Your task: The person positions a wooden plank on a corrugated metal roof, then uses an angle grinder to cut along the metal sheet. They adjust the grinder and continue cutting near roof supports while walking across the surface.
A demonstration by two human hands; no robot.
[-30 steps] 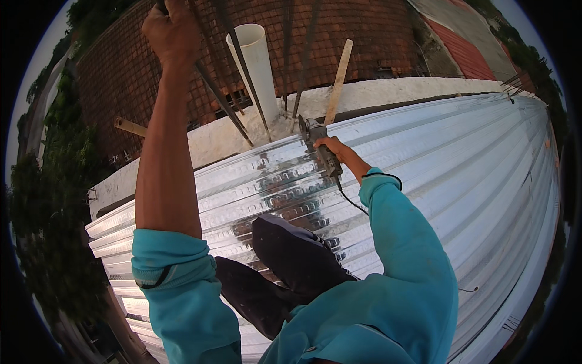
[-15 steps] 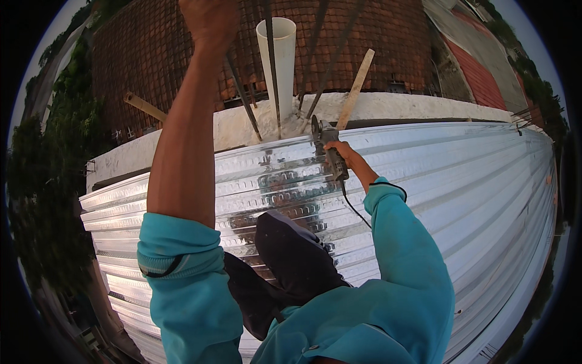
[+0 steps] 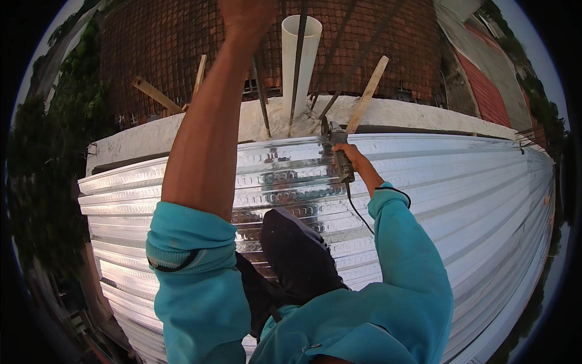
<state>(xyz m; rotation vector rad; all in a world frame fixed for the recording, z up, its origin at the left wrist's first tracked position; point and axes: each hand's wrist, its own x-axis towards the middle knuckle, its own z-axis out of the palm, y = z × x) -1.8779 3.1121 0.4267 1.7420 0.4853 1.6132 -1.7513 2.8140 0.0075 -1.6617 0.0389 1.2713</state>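
Note:
My right hand (image 3: 348,153) is closed around a grey angle grinder (image 3: 343,165), which stands nearly upright with its disc end away from me. The grinder's disc (image 3: 325,128) is at the far edge of the ribbed metal sheeting (image 3: 424,182), close to the foot of a slanting steel bar (image 3: 330,108); contact cannot be made out. A black cord (image 3: 357,212) trails from the grinder's near end toward my right sleeve. My left hand (image 3: 247,17) is raised at the top edge, in front of another steel bar (image 3: 262,100). Its fingers are cut off from view.
A wide white pipe (image 3: 298,67) stands upright among several steel bars behind the sheeting. A pale concrete ledge (image 3: 436,116) runs along the far edge, with a wooden stick (image 3: 368,94) leaning there. Beyond lies a tiled roof (image 3: 163,48). My knee (image 3: 297,242) is over the sheeting.
The whole view has shifted, so the pipe, bars and grinder appear further right and slightly lower. My right hand keeps its hold on the angle grinder; my left hand stays raised.

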